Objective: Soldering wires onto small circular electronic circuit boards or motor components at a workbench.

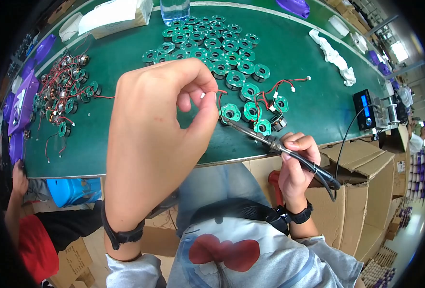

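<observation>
where green boards [216,51] cluster, cloth [334,56], boxes [355,211]

A green table [323,108] stands beside open cardboard boxes [351,206], pale floor [417,223] beyond.

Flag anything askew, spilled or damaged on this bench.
No spill or damage stands out. The red-wired parts at left lie in a tangled heap, untidy against the closely grouped green ring boards. A twisted white strip, perhaps cloth, lies loose on the right.

Head-worn fisheye, facing down, close above green bench [318,113]
</observation>
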`<state>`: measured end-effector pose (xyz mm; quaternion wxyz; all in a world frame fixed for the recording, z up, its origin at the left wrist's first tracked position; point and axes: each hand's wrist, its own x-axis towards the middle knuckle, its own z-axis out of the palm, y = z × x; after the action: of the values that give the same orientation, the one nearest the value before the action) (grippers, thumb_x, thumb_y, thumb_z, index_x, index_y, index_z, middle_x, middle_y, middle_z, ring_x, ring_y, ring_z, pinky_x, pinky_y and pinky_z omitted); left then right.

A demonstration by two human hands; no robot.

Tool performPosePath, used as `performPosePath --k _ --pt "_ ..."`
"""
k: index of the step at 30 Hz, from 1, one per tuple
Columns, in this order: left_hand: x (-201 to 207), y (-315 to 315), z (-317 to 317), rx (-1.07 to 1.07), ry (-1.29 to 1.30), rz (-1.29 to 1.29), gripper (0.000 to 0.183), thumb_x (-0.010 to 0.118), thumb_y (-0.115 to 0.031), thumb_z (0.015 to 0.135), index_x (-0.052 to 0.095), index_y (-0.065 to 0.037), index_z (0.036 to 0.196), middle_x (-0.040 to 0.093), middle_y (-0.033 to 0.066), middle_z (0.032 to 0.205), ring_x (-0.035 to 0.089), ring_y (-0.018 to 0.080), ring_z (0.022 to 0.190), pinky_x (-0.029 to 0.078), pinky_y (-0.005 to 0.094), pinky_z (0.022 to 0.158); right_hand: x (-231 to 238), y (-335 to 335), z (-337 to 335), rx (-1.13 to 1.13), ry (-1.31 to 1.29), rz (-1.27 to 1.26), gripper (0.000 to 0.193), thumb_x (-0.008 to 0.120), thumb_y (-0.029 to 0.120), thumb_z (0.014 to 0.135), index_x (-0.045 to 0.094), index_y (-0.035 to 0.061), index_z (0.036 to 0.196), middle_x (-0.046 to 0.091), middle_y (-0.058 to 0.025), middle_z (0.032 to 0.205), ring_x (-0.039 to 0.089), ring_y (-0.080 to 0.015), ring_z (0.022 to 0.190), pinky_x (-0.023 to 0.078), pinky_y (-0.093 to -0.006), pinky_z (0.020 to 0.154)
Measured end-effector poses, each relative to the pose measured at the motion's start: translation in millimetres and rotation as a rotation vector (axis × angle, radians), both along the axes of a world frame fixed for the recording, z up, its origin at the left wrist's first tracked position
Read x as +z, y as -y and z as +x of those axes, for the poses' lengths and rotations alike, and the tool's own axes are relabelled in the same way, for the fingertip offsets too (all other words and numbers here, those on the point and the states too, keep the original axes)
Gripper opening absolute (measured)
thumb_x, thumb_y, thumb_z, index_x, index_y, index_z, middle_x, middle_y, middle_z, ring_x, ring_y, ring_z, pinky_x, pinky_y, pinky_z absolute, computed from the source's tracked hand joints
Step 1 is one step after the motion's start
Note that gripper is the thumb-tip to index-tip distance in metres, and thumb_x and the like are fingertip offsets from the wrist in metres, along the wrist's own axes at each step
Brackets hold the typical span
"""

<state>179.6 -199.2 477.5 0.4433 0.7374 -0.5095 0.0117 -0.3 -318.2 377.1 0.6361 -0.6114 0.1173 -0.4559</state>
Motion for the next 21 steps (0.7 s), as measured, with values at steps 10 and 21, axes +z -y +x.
performPosePath --k 10,21 --pt "4 -3 1 0.014 -0.007 0.012 0.003 0.055 0.004 0.07 0.056 0.002 0.071 0.053 0.0012 0.061 0.043 0.0045 0.054 0.034 0.0175 0.049 1 -2 1 0.002 0.019 0.032 0.013 0.052 -0.01 0.068 0.048 -0.0016 0.078 0.05 -0.0081 0.072 0.046 -0.0132 0.067 0.037 -0.0217 0.06" --pt "5 -12 3 0.016 0.014 0.068 0.003 0.054 0.004 0.07 0.056 0.002 0.071 0.053 0.0016 0.062 0.043 0.0055 0.054 0.034 0.0181 0.05 0 -1 2 -0.041 -0.002 0.045 0.014 0.053 -0.009 0.067 0.049 -0.0018 0.078 0.051 -0.0081 0.073 0.046 -0.0141 0.069 0.037 -0.0237 0.064"
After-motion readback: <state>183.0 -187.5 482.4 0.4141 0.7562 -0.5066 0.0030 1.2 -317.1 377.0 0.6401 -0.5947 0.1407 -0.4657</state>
